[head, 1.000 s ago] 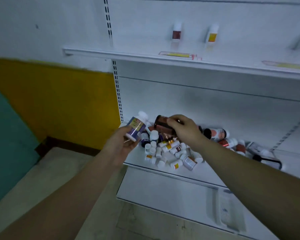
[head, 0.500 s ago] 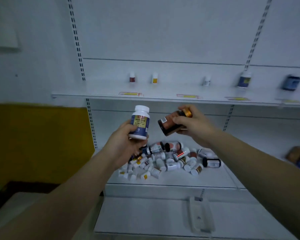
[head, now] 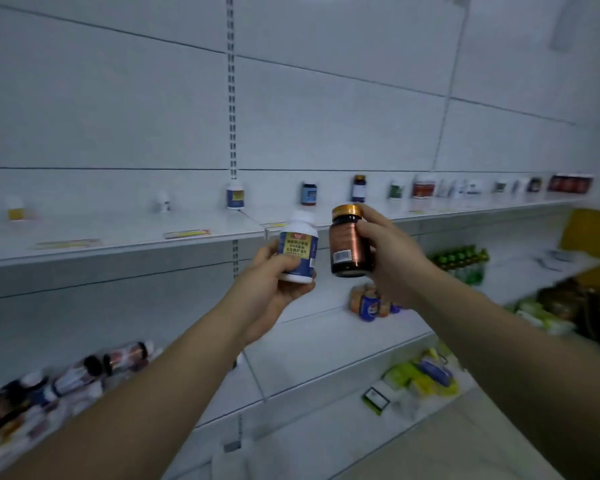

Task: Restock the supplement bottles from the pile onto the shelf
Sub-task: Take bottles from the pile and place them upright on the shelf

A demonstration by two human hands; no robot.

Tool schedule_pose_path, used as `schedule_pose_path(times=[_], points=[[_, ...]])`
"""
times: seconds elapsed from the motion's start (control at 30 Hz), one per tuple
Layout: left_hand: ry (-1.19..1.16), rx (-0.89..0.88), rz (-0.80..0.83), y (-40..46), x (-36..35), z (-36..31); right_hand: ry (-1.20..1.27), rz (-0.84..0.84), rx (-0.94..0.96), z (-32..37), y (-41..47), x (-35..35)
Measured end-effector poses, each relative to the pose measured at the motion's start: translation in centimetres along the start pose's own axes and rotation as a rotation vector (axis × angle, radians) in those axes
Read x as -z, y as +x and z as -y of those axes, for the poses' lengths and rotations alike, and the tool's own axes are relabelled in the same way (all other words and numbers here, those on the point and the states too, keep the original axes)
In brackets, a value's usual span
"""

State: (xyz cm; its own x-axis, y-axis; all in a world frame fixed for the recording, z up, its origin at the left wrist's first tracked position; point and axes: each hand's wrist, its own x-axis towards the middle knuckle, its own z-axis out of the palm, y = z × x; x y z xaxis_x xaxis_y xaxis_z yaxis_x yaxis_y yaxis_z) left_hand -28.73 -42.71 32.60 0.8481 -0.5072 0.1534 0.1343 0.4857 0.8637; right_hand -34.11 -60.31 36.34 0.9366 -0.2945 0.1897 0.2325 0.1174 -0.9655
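My left hand (head: 274,289) grips a white bottle with a blue and yellow label (head: 298,249), held upright in front of the upper shelf (head: 118,242). My right hand (head: 392,258) grips a brown bottle with a gold cap (head: 349,242), also upright, close beside the white one. The pile of supplement bottles (head: 49,386) lies blurred on the lower shelf at the bottom left. Single bottles stand spaced along the back of the upper shelf, among them a matching white and blue bottle (head: 235,195) and a dark bottle with a gold cap (head: 359,188).
Yellow price strips (head: 187,233) sit on the upper shelf's front edge. A slotted upright (head: 232,98) divides the shelf bays. Blue and orange packs (head: 371,301) stand on the middle shelf, green bottles (head: 461,259) farther right, and yellow-green packets (head: 420,375) on the lowest shelf.
Both hands have lifted their bottles from the pile up to the upper shelf's height. My view has swung right, leaving the pile at the bottom left. The brown bottle has turned upright.
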Motion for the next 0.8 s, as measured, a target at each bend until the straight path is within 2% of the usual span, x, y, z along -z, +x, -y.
schedule_pose_path(times=[0.23, 0.53, 0.8], points=[[-0.018, 0.082, 0.141, 7.8, -12.2, 7.2, 0.069, -0.233, 0.023, 2.4, 1.0, 14.0], [-0.029, 0.172, 0.312, 20.9, -20.0, 14.1, -0.029, -0.466, 0.131, 2.4, 8.4, 26.2], [-0.032, 0.252, 0.45, 32.8, -28.7, 19.7, -0.064, -0.638, 0.133, 4.0, 15.3, 37.4]])
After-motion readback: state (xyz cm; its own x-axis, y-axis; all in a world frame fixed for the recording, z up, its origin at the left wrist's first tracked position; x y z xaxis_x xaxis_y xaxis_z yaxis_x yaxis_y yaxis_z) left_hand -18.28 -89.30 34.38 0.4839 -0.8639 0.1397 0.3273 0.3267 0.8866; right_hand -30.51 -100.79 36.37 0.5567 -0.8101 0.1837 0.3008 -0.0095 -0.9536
